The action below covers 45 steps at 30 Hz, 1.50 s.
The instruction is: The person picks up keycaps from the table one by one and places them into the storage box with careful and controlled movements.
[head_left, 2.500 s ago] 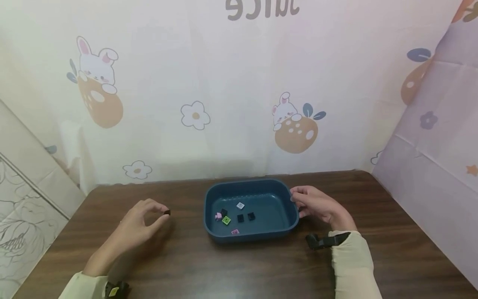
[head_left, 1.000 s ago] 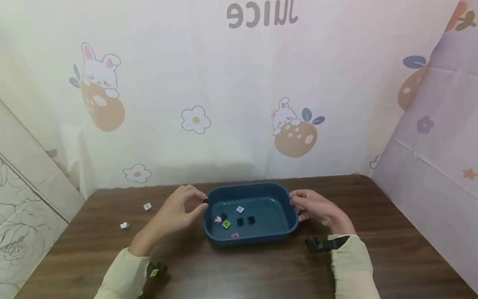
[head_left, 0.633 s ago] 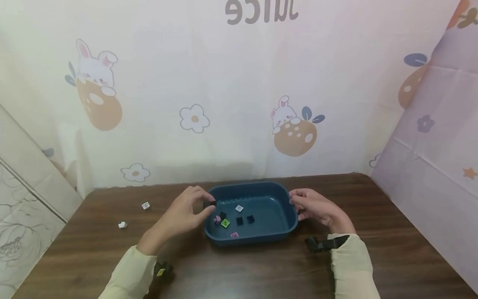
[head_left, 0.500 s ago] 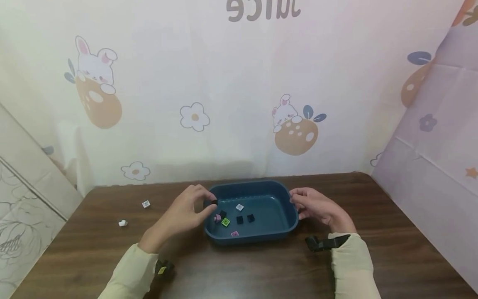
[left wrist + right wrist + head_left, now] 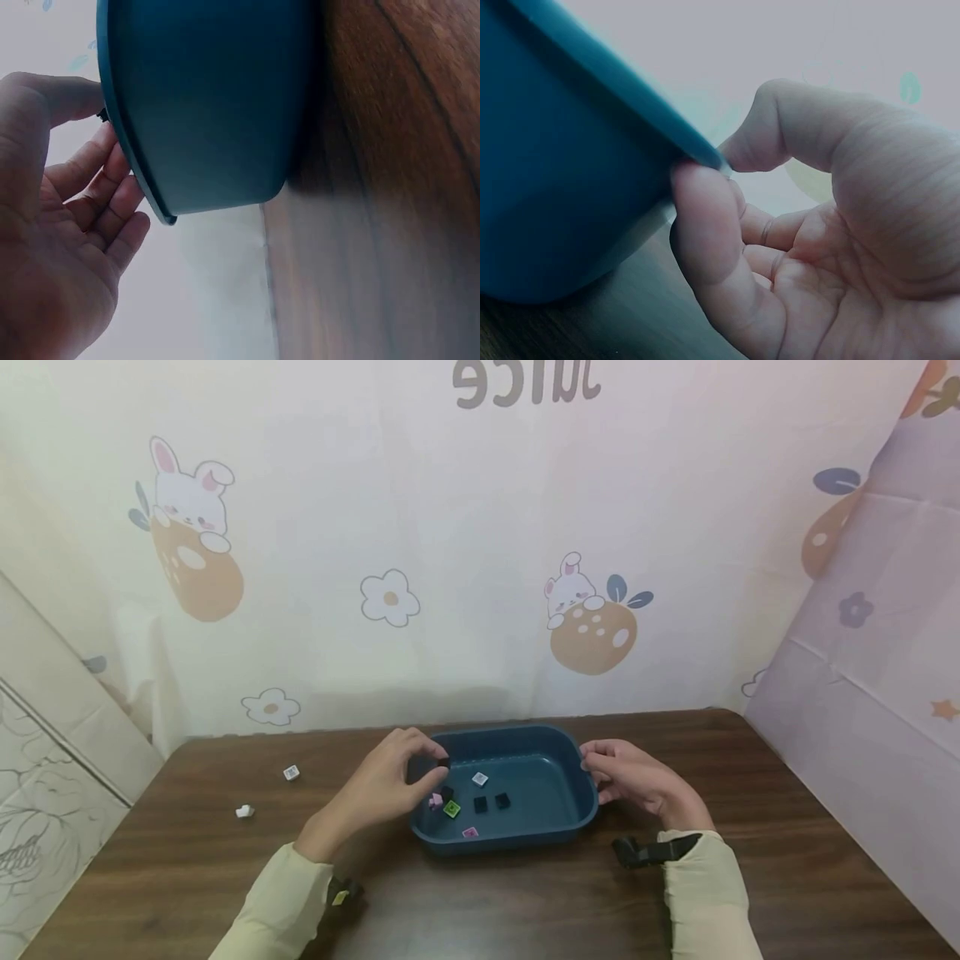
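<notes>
My left hand [image 5: 390,781] pinches a small black block [image 5: 443,762] between thumb and fingertips, over the left end of a dark blue tray [image 5: 510,843]. From the left wrist, a bit of the black block [image 5: 103,115] shows between thumb and finger at the tray's rim [image 5: 112,82]; the rest is hidden. At the other end, my right hand [image 5: 637,775] grips the rim, thumb and fingers on either side. Inside the tray lie a white square piece [image 5: 480,779], a green one [image 5: 452,809], two pink ones and several black blocks [image 5: 502,800].
Two small white pieces lie on the brown wooden table [image 5: 480,910]: a square one [image 5: 292,772] and an irregular one [image 5: 244,811], both left of the tray. A patterned curtain [image 5: 465,635] hangs along the table's back edge.
My left hand has carried the black block rightward from over the table to inside the tray's left rim, uncovering the two white pieces. My right hand stays on the rim.
</notes>
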### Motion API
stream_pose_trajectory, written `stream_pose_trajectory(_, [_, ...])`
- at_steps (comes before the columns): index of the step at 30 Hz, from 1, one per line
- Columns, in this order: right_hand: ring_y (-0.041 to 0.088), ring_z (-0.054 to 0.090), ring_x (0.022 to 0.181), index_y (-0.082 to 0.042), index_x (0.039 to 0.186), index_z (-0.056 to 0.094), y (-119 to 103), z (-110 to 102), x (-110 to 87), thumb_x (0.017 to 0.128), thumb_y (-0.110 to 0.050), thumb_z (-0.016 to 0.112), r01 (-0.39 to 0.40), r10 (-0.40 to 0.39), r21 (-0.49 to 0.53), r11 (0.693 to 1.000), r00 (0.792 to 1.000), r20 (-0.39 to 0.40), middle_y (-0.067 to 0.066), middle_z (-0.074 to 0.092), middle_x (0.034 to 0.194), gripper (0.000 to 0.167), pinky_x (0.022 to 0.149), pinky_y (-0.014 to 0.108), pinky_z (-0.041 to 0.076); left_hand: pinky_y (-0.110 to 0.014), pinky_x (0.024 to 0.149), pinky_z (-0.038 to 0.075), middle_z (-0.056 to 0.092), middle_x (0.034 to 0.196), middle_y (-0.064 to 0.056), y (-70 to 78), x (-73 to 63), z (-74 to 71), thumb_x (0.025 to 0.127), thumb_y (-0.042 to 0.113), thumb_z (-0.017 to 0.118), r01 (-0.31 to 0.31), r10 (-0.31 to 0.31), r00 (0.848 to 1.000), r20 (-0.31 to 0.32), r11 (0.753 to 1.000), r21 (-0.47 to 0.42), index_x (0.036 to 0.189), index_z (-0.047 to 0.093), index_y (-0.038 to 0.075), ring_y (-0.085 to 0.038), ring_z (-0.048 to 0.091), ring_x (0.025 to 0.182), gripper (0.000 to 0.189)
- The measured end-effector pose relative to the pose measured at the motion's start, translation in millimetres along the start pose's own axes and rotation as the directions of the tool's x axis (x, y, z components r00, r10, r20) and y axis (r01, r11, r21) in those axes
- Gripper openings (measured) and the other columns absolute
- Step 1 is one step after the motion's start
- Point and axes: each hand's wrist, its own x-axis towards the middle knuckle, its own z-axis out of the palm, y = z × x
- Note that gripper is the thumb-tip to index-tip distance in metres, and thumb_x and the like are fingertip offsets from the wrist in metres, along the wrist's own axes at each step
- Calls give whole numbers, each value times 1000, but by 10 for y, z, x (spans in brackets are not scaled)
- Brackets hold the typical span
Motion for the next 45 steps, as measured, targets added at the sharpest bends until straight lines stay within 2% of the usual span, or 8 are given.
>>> stream_pose_trajectory(9, [10,66,74,8,127,54,-22,16,11,106,-16,52,-18,18,5,1000,1000,-8,1,64,90,32,67,24,62,-41,100,59,71,118,8,29,38,49,95,30,78,8,-8,1000,2,1000,-17,118,75,25,-12,60,115,23])
stream_pose_trajectory(15, [10,67,76,8,129,53,-24,6,-4,107,-16,51,-18,18,0,1000,1000,-9,2,66,92,33,68,24,62,-42,100,59,70,120,7,62,90,78,96,30,77,-16,17,1000,12,999,-32,119,75,24,-13,60,116,23])
stream_pose_trajectory(23, [11,67,77,9,130,53,-23,-3,-11,107,-17,51,-27,27,2,1000,999,-18,2,66,94,35,69,25,62,-42,102,59,70,122,7,106,148,126,97,31,77,-1,2,1000,22,999,-54,120,75,24,-14,61,117,24])
stream_pose_trajectory(35, [12,66,77,8,133,53,-10,3,26,106,-16,51,-42,42,-6,999,999,-35,3,66,94,36,68,25,62,-46,101,59,70,120,3,130,147,178,97,28,76,-13,15,999,42,999,-53,119,74,21,-16,60,116,23])
stream_pose_trajectory(45, [11,66,76,8,131,53,-7,5,9,106,-16,52,-32,32,-1,999,999,-32,2,65,93,35,68,24,62,-39,99,58,70,119,5,176,210,273,97,29,77,-25,26,998,48,999,-27,118,75,22,-12,59,115,23])
